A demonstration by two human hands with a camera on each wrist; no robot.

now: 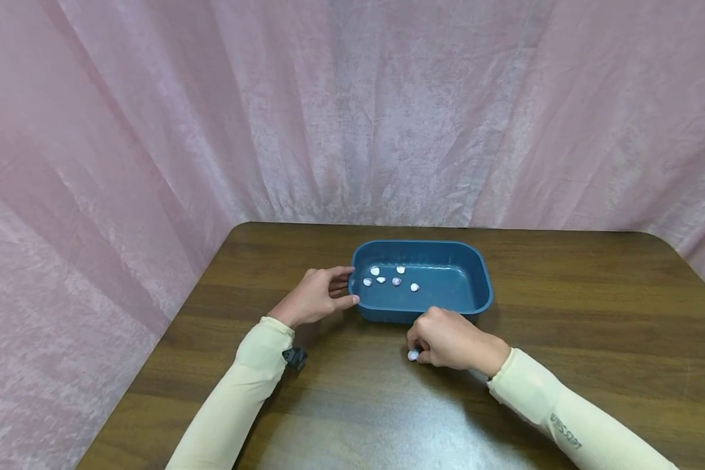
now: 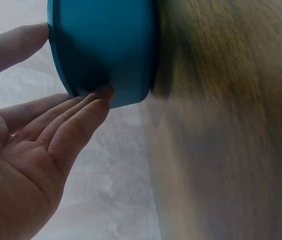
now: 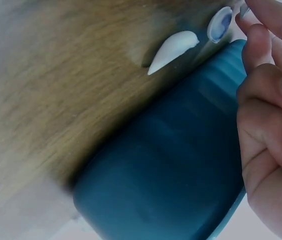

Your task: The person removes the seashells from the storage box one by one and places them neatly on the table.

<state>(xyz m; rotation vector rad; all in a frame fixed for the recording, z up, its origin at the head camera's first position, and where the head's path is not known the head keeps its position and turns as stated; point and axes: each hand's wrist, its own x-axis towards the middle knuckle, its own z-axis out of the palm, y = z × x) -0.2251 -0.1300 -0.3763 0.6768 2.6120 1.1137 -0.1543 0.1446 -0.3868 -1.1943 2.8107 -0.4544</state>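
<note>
A blue plastic basin [image 1: 446, 245] stands on the table with several small pale seashells [image 1: 396, 281] in its left half. My left hand [image 1: 314, 297] is at the basin's left end, its fingers fairly straight and touching the rim and outer wall. In front of the basin, my right hand [image 1: 449, 339] is low over the table, thumb and fingers pinching a small seashell [image 3: 244, 10], partly hidden. By the fingertips in the right wrist view are a white shell [image 3: 173, 50] and a shell with a purple inside [image 3: 220, 24].
The brown wooden table [image 1: 576, 326] has rounded far corners. Pink curtains [image 1: 388, 130] hang behind it and along its left side. A small black device [image 1: 295, 358] is worn at the left wrist.
</note>
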